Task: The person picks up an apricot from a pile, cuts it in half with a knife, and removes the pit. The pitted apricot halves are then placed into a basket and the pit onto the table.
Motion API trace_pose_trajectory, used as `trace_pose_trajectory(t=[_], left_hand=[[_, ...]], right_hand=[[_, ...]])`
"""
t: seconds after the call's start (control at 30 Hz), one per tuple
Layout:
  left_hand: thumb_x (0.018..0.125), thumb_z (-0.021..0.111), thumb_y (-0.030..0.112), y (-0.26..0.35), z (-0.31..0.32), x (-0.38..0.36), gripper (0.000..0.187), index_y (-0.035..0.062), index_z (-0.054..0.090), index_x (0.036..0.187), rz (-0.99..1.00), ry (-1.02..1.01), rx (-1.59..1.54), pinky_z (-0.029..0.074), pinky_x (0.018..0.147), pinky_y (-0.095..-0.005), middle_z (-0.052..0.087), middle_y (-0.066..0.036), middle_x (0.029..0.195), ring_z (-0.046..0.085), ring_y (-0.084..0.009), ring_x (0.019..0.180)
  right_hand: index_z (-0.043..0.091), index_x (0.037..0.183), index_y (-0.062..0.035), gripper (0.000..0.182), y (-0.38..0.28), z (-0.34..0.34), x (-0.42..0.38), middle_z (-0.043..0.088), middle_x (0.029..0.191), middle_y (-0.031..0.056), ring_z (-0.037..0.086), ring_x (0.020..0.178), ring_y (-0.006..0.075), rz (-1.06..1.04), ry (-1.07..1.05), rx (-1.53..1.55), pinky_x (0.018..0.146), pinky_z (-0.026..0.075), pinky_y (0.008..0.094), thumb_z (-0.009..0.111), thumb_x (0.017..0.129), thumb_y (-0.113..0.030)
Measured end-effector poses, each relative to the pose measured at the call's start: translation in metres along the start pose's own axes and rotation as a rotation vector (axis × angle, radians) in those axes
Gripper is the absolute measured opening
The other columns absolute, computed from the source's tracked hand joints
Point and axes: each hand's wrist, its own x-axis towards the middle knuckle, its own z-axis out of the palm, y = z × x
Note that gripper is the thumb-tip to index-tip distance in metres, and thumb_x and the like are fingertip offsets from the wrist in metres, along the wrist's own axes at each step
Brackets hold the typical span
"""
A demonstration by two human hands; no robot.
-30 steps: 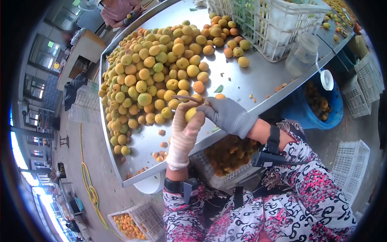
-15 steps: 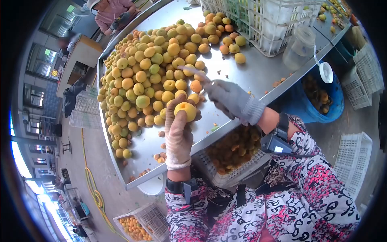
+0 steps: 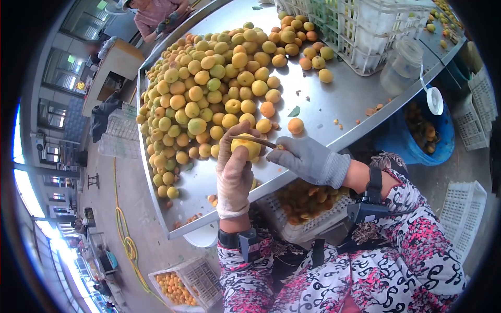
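Note:
My left hand [image 3: 233,182], in a pale glove, is closed around a yellow apricot [image 3: 252,152] just above the near edge of the metal table [image 3: 342,107]. In my right hand [image 3: 313,164], gloved in grey, is a small knife [image 3: 254,139]. Its curved blade lies across the top of the held apricot, touching it or very close; how deep it sits cannot be seen. Right behind both hands spreads a large heap of apricots [image 3: 203,86]. A single orange apricot [image 3: 295,125] rests apart from the heap, near my right hand.
Below the table edge stand a crate of apricot pieces [image 3: 308,201] and a blue bucket [image 3: 443,148]. White plastic crates [image 3: 360,62] and a clear jar [image 3: 399,70] occupy the table's far right. Across the table is another person [image 3: 156,18]. A yellow hose [image 3: 123,235] crosses the floor.
My right hand has brought the knife from beyond the apricot back onto it. The left hand keeps its hold. The whole view has shifted slightly.

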Motion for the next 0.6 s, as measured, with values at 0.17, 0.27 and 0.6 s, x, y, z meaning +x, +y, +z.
trace_pose_trajectory(t=[0.17,0.27,0.6], left_hand=[[0.086,0.062,0.031,-0.009,-0.009,0.001,0.055,-0.0020,0.046,0.126,-0.021,-0.022,-0.099,0.046,0.087,-0.0322,0.056,-0.013,0.107,0.056,-0.0203,0.097],[0.089,0.060,0.030,-0.013,-0.006,0.002,0.054,-0.0024,0.043,0.129,-0.048,-0.062,-0.362,0.045,0.089,-0.0371,0.056,-0.014,0.108,0.056,-0.0233,0.096],[0.091,0.058,0.029,-0.008,0.022,0.002,0.046,0.0027,0.046,0.127,0.002,0.107,-0.104,0.048,0.083,-0.0338,0.061,-0.011,0.104,0.059,-0.0224,0.099]], right_hand=[[0.054,0.101,-0.0002,0.046,0.003,0.025,0.002,0.063,0.082,0.0239,0.062,0.082,0.0408,0.035,0.096,0.036,0.070,0.048,0.0439,0.047,0.094,-0.045],[0.054,0.100,0.0004,0.045,0.005,0.040,0.004,0.063,0.079,0.0242,0.061,0.079,0.0424,0.020,0.174,0.132,0.068,0.048,0.0453,0.047,0.094,-0.044],[0.054,0.100,0.0000,0.042,0.009,0.041,0.009,0.064,0.079,0.0226,0.063,0.079,0.0403,-0.035,0.277,0.240,0.067,0.050,0.0424,0.046,0.095,-0.041]])
